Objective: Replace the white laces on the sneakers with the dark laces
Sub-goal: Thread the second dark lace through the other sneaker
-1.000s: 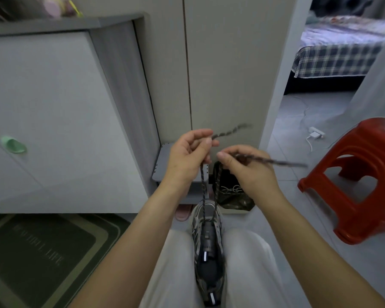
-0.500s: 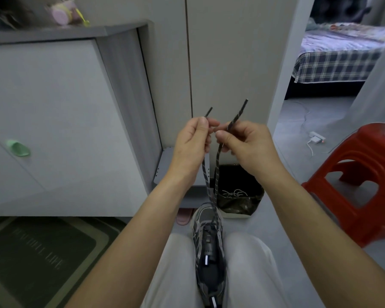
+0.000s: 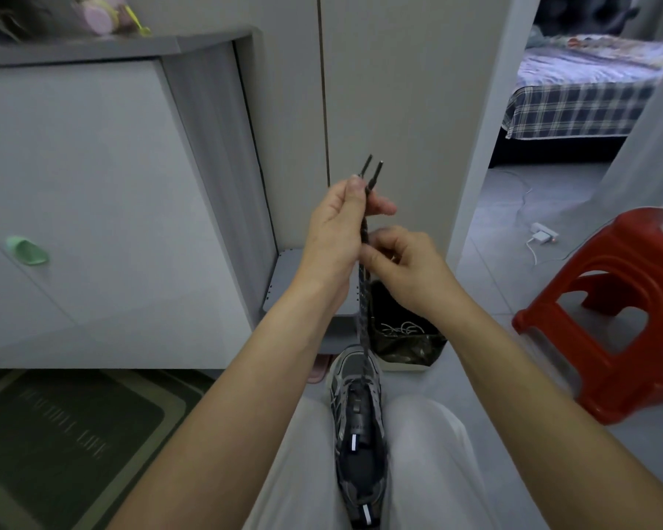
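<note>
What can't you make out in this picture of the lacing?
Head view:
- Sneaker: heel cut off by the bottom edge; which eyelets the dark lace passes is too dark and small.
- Bag: right hand covers its top; white strands inside too small to identify.
- Mat lettering: blurred.

The tall white cabinet door with its grey frame point(image 3: 92, 193) walls off the left side, and the pale wall panel point(image 3: 391, 109) closes the space straight ahead. The dark speckled lace point(image 3: 362, 300), pinched by the left hand point(image 3: 333, 239) and right hand point(image 3: 406, 269), runs down to the grey mesh sneaker point(image 3: 356, 407), splitting the gap between the forearms. A dark bag point(image 3: 402, 338) sits just beyond its toe. Bare grey tile floor point(image 3: 487, 376) lies open between the right forearm and the red plastic stool point(image 3: 609, 300).
</note>
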`<state>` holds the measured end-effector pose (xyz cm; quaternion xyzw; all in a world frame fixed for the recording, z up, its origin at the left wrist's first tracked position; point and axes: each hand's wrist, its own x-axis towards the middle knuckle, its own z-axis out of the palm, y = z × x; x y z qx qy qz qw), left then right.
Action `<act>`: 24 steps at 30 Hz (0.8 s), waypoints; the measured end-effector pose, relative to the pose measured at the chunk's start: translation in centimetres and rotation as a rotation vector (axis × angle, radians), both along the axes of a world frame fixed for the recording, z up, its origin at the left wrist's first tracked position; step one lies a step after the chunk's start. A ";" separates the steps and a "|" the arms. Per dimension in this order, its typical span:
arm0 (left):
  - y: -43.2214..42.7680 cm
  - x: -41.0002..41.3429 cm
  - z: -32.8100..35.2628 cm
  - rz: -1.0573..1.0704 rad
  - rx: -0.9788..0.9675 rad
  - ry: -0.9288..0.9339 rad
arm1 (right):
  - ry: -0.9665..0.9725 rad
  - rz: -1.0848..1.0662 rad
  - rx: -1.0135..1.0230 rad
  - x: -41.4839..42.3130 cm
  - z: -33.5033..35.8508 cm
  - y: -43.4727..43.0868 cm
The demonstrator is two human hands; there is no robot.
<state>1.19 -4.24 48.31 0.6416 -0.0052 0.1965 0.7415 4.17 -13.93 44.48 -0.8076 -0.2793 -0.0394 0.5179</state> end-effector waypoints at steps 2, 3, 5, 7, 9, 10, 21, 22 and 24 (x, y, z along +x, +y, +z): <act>0.1 0.1 1.2 -0.018 -0.027 -0.059 | 0.006 0.024 -0.124 0.1 -1.8 -0.1; 0.1 0.1 1.8 -0.036 -0.051 -0.078 | 0.014 0.050 -0.185 0.1 -2.9 -0.1; -0.2 0.2 2.7 -0.054 -0.070 -0.092 | 0.060 0.106 -0.253 -0.1 -5.2 -0.2; -0.7 0.2 2.9 -0.068 -0.064 -0.105 | 0.142 0.147 -0.230 -0.5 -6.8 -0.6; -0.9 0.3 2.7 -0.074 -0.060 -0.119 | 0.210 0.186 -0.187 -0.7 -7.2 -0.9; -0.8 0.3 2.7 -0.075 -0.072 -0.124 | 0.217 0.205 -0.180 -0.7 -7.3 -1.1; 1.6 0.2 -4.1 0.152 -0.094 0.233 | 0.103 -0.003 -0.126 0.3 -9.9 -3.3; 2.0 -0.2 -6.7 0.227 -0.028 0.321 | 0.093 -0.059 -0.161 0.5 -10.0 -3.5; 2.0 -1.6 -11.5 0.218 -0.047 0.539 | 0.057 -0.145 -0.163 0.8 -10.2 -3.5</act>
